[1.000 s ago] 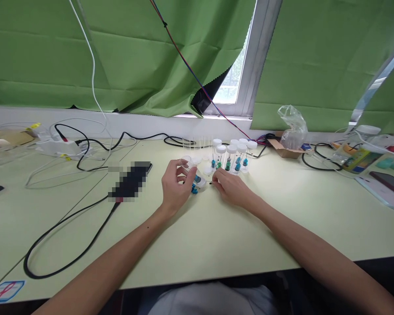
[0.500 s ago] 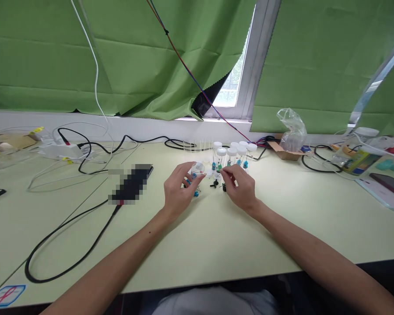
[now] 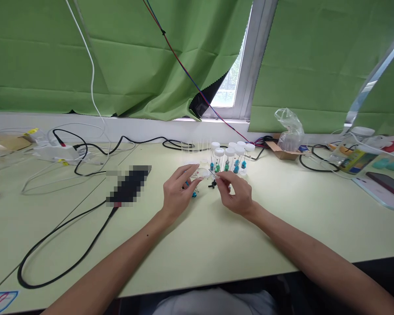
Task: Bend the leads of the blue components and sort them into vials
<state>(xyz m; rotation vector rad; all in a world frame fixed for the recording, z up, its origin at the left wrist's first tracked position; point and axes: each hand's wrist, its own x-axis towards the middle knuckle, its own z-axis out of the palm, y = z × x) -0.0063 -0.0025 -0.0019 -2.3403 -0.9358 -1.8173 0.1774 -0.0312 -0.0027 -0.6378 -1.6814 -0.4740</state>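
Observation:
My left hand is closed around a small clear plastic jar, tilted with its round mouth toward the right. Just right of that mouth, my right hand pinches a thin, needle-like piece that points at the jar. Fingers hide most of what the pinch holds. Below the left fingers lies a small teal piece with thin stems near it. Between the hands is a small black piece. Behind the right hand stand several clear vials with white caps, holding teal and green pieces with thin stems.
Clear open containers stand behind the left hand. A dark pixelated device with a black cable lies at left. At the back right is a cardboard box with a plastic bag; phones lie farther right.
The jar in my left hand has tipped further toward the right. My right hand has shifted slightly left, and the thin piece in its pinch now shows beside the jar.

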